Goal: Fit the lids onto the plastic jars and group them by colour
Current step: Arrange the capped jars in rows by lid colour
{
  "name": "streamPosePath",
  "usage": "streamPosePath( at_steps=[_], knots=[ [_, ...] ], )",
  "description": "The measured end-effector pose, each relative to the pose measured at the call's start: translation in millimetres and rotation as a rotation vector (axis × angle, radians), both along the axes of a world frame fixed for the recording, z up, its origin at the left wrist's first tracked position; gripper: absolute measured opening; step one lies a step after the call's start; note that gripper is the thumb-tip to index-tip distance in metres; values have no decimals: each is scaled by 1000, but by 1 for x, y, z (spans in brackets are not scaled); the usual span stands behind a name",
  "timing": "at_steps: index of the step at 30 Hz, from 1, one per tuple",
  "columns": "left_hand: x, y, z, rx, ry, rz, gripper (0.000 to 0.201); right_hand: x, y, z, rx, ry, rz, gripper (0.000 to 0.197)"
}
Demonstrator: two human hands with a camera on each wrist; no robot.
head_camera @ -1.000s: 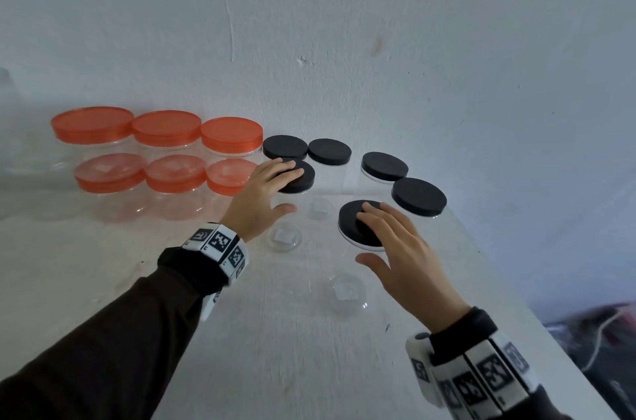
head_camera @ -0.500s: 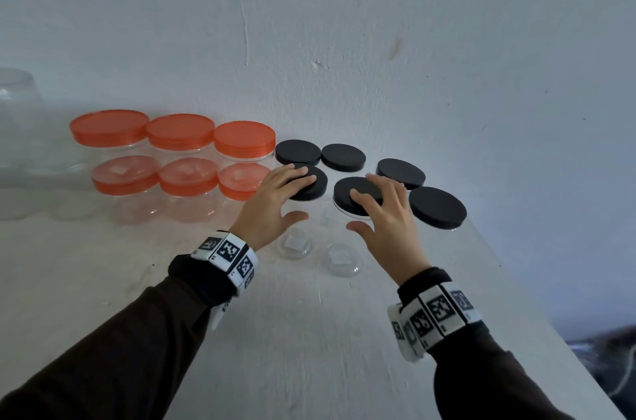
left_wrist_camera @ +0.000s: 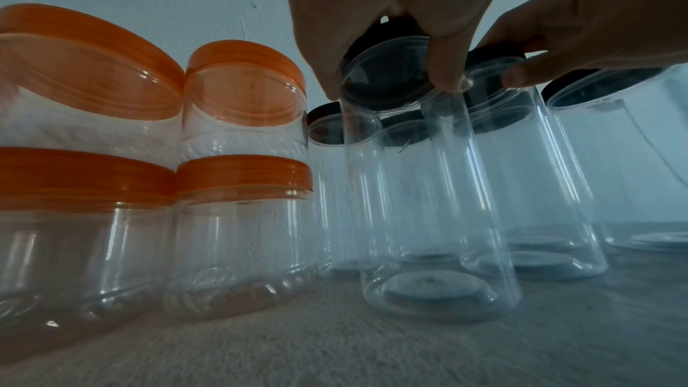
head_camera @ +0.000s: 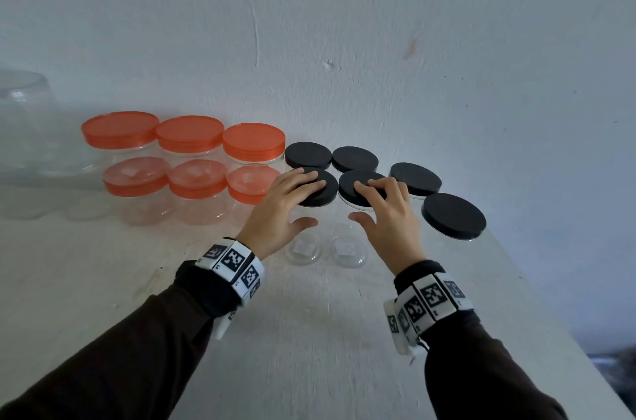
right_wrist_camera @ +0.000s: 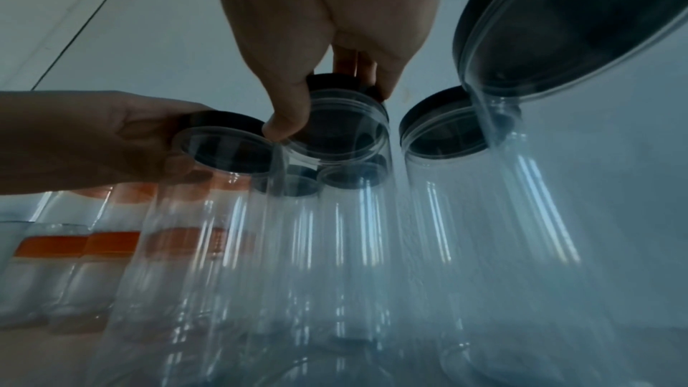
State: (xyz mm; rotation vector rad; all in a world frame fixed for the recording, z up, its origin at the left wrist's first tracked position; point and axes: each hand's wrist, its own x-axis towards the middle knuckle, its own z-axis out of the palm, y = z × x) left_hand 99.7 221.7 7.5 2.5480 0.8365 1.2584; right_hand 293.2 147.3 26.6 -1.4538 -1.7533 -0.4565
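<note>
Two rows of clear jars with orange lids (head_camera: 192, 135) stand at the left against the wall. To their right stand several tall clear jars with black lids (head_camera: 354, 158). My left hand (head_camera: 304, 202) grips the lid of one black-lidded jar (head_camera: 327, 190), fingers on top and thumb down its side; in the left wrist view the left hand (left_wrist_camera: 387, 75) wraps that lid above the jar's clear body (left_wrist_camera: 428, 217). My right hand (head_camera: 364, 202) grips the lid of the neighbouring black-lidded jar (head_camera: 347, 187) the same way, as the right wrist view of the right hand (right_wrist_camera: 327, 105) confirms. The two held jars stand side by side.
Two more black-lidded jars (head_camera: 414, 178) (head_camera: 454, 221) stand to the right, the nearer one close to the white table's right edge (head_camera: 550, 316). A large clear container (head_camera: 27, 130) stands far left. The wall (head_camera: 344, 41) runs directly behind the jars.
My right hand has carried its black-lidded jar left and towards the wall, up beside the jar under my left hand. The left hand has stayed on its lid.
</note>
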Motion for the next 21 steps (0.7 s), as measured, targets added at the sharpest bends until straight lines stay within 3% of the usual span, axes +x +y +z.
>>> streamPosePath(
  at_steps=[10,17,21],
  knots=[
    [-1,0,0,1,2,-5,61,-3,5,0,3,-10,-29,50],
    [0,-2,1,-24,4,4,60,-2,-7,14,-107,-40,-49,52],
    [-1,-1,2,-48,10,4,60,19,-27,27,-103,-62,-155,51]
  ],
)
